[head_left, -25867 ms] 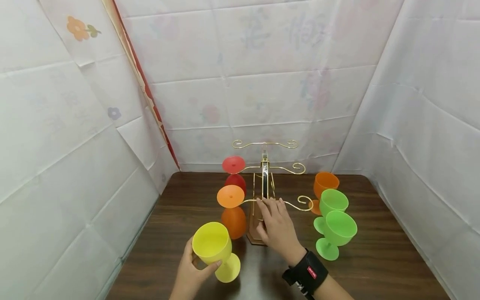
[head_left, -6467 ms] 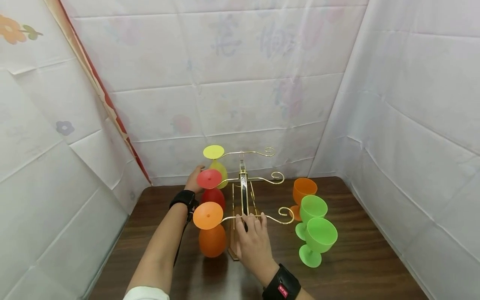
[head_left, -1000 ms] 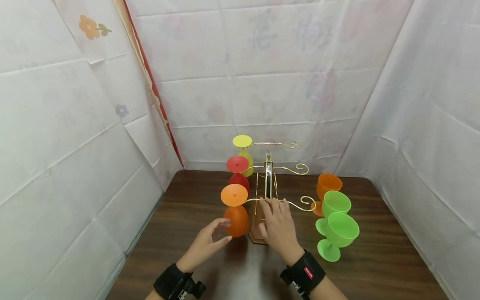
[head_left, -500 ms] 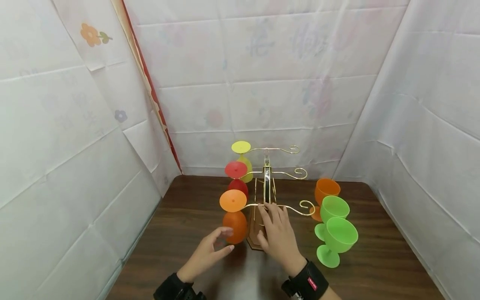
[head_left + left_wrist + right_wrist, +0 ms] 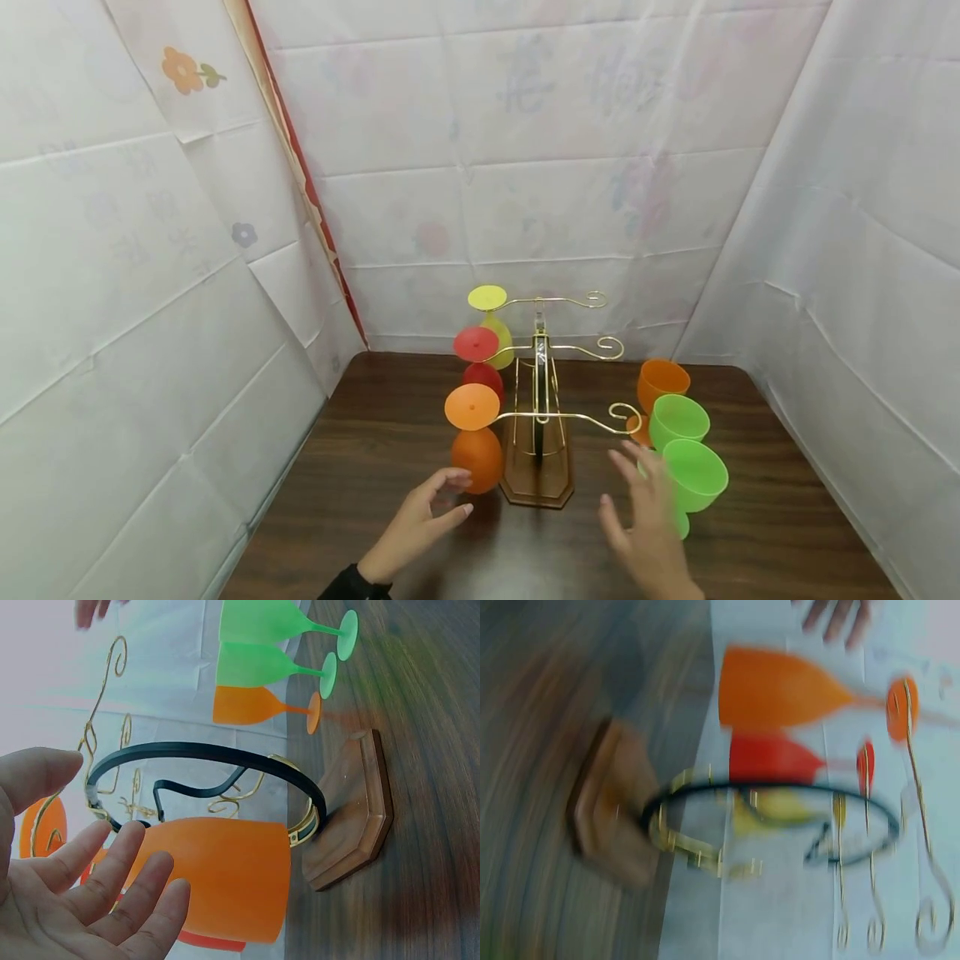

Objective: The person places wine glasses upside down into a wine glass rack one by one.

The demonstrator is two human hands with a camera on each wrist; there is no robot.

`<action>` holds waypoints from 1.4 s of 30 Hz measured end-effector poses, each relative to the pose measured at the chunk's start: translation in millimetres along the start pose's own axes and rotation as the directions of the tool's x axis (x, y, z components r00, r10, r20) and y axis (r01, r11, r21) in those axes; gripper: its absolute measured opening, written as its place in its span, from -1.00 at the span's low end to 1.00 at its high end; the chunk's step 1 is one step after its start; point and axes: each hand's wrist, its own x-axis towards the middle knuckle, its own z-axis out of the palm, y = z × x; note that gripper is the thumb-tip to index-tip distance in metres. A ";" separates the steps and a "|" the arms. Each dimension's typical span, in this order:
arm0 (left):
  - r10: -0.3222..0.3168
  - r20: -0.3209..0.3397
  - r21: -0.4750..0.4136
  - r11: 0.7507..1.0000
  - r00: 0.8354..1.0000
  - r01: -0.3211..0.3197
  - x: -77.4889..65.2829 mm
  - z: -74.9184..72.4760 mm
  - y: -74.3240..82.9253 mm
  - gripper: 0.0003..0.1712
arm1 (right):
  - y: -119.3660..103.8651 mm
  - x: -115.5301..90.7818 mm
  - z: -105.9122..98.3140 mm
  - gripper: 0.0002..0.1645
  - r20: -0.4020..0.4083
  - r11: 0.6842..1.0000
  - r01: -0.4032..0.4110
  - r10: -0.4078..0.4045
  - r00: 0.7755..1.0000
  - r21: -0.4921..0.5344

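A gold wire goblet rack (image 5: 542, 414) on a wooden base (image 5: 537, 490) carries three upside-down goblets on its left arms: orange (image 5: 477, 461) in front, red (image 5: 483, 380) in the middle, yellow (image 5: 498, 337) at the back. Close beside the hanging orange goblet, my left hand (image 5: 420, 521) is spread with nothing in it. My right hand (image 5: 647, 529), blurred and with fingers apart, is just left of the front green goblet (image 5: 696, 477), partly covering its stem. A second green goblet (image 5: 679, 419) and an orange goblet (image 5: 663, 380) stand upright behind it.
The rack's right arms end in curls; the front curl (image 5: 625, 417) reaches close to the standing goblets. A dark wood table (image 5: 360, 467) lies beneath everything. White sheets (image 5: 585, 200) close off the back and both sides.
The yellow goblet, earlier in my left hand, now hangs at the rack's rear left. My right hand has just left the rack's front and moved right toward the green goblets.
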 end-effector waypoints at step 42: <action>-0.017 -0.010 -0.019 1.000 1.000 0.017 -16.8 12.1 -2.5 -0.54 | 82.2 -62.0 -23.6 0.15 0.022 0.447 -0.890 0.892 0.451 0.088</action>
